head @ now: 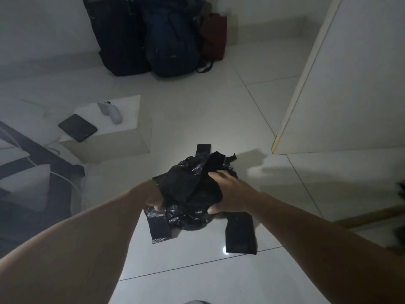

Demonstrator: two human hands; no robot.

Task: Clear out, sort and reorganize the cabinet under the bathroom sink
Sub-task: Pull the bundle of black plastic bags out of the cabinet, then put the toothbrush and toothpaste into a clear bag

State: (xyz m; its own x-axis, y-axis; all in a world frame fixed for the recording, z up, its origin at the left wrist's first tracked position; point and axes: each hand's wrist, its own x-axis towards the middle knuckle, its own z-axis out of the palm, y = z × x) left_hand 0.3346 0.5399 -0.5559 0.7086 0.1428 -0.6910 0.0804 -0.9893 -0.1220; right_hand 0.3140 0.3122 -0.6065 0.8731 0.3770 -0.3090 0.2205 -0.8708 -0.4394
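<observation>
Black plastic bags, crumpled into one glossy bundle, sit between both hands above the pale tiled floor. The left hand grips the bundle's near-left side, its fingers curled in under the plastic and mostly hidden by it. The right hand clasps the opposite side, fingers curled over the top and thumb tucked under the lower edge. Flat folded strips of the same black plastic stick out around the hands: one just below the left hand, one below the right wrist, one beyond the bundle.

Well beyond the left hand stands a white box with a dark flat case and a white controller on it. Farther off, dark luggage and a reddish bag lean against the wall. Beyond the right hand is a white door. No writing or brand is legible anywhere in this dim light.
</observation>
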